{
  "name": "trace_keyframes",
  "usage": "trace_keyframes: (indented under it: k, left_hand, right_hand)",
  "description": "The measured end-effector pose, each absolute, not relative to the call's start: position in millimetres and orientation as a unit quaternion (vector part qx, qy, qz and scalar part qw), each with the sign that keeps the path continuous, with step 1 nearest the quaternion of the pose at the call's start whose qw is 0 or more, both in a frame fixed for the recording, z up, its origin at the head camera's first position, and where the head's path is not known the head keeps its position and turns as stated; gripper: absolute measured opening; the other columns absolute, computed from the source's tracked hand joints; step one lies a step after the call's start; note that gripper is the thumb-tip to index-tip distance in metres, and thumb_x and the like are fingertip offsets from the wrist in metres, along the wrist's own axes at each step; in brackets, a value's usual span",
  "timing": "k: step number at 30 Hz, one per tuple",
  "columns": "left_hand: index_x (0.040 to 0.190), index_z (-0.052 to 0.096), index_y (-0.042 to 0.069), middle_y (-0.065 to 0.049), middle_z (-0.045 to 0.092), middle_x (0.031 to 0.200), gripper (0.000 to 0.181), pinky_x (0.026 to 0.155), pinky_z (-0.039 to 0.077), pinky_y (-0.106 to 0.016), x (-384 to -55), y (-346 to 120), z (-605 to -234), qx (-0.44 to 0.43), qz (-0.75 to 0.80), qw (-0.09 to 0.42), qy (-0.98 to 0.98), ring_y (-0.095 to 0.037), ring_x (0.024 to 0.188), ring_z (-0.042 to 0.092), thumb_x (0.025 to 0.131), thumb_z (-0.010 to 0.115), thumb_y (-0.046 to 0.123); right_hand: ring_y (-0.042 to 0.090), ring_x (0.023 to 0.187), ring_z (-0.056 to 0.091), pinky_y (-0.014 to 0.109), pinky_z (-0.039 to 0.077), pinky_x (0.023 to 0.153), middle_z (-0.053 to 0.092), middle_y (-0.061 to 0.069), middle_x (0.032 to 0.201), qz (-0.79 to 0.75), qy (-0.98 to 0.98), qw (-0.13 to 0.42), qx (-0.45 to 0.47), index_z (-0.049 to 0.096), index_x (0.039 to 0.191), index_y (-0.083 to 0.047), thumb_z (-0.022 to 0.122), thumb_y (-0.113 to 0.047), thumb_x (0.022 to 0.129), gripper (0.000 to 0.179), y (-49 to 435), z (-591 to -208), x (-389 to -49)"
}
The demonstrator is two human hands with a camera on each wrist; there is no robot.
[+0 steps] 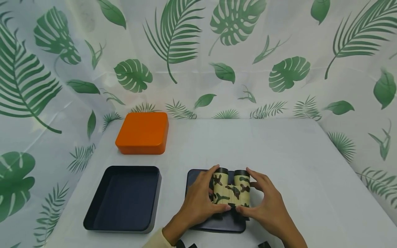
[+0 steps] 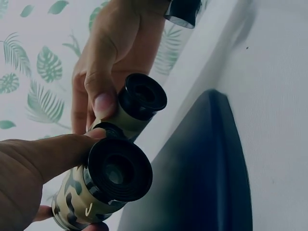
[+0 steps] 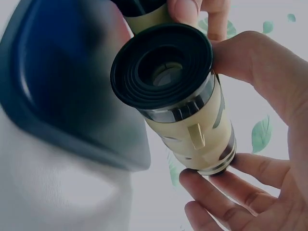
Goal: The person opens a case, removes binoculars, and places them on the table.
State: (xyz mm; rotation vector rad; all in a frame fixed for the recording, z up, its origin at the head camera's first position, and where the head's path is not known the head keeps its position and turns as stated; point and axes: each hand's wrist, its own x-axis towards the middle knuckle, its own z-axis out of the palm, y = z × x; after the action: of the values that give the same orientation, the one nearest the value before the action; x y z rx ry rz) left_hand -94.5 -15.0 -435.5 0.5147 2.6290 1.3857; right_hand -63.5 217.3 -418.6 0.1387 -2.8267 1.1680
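Note:
Camouflage-patterned binoculars (image 1: 231, 193) with black eyepieces are held in both hands over a dark navy, round-cornered panel (image 1: 214, 225) on the table. My left hand (image 1: 198, 199) grips the left barrel, thumb near the eyepiece end and fingers toward the far end. On the other barrel, my right hand (image 1: 269, 205) pinches in the same way, thumb by the eyepiece and fingertips at the far rim. In the right wrist view a black eyepiece cup (image 3: 161, 67) faces the camera. Both eyepieces show in the left wrist view, the left eyepiece (image 2: 119, 171) being nearer.
An open dark navy tray (image 1: 152, 203) stands on the white table (image 1: 279, 144) to the left. Behind it sits an orange round-cornered box (image 1: 142, 132). A white leaf-print sheet (image 1: 192, 79) hangs around the table's back and sides.

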Motion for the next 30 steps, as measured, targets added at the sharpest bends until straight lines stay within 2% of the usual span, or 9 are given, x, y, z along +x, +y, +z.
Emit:
trace_keyframes:
  k: [12, 17, 22, 30]
  left_hand:
    - [0.165, 0.032, 0.039, -0.008, 0.060, 0.135, 0.110, 0.069, 0.050, -0.019, -99.1, 5.2, -435.7, 0.187, 0.457, 0.075, 0.866, -0.007, 0.089, 0.064, 0.077, 0.096, 0.048]
    - [0.166, 0.034, 0.035, -0.007, 0.061, 0.134, 0.109, 0.070, 0.050, -0.019, -101.7, 14.3, -436.0, 0.197, 0.459, 0.078, 0.863, -0.006, 0.088, 0.066, 0.077, 0.096, 0.046]
    - [0.166, 0.035, 0.033, -0.007, 0.061, 0.140, 0.108, 0.072, 0.051, -0.018, -105.7, 24.6, -436.4, 0.206, 0.460, 0.080, 0.860, -0.002, 0.087, 0.066, 0.077, 0.097, 0.043]
    - [0.166, 0.035, 0.031, -0.005, 0.061, 0.132, 0.108, 0.069, 0.049, -0.014, -109.2, 43.2, -436.6, 0.218, 0.446, 0.083, 0.864, 0.003, 0.085, 0.063, 0.078, 0.096, 0.045]
  right_hand:
    - [0.039, 0.122, 0.069, 0.076, 0.049, 0.099, 0.053, 0.011, 0.151, 0.371, -0.926, 0.046, 0.051, 0.038, 0.165, -0.027, 0.105, -0.028, 0.063, 0.122, 242.3, -418.4, -62.9]
    - [0.042, 0.124, 0.067, 0.078, 0.047, 0.099, 0.051, 0.012, 0.152, 0.361, -0.931, 0.031, 0.041, 0.036, 0.166, -0.026, 0.105, -0.029, 0.064, 0.123, 253.2, -417.9, -62.3]
    - [0.044, 0.126, 0.066, 0.077, 0.048, 0.099, 0.050, 0.014, 0.154, 0.363, -0.930, 0.030, 0.040, 0.034, 0.167, -0.027, 0.104, -0.029, 0.066, 0.123, 264.2, -420.2, -61.7]
    - [0.050, 0.126, 0.064, 0.079, 0.049, 0.094, 0.048, 0.017, 0.156, 0.367, -0.928, 0.037, 0.045, 0.031, 0.168, -0.032, 0.103, -0.033, 0.069, 0.122, 285.5, -425.5, -60.7]
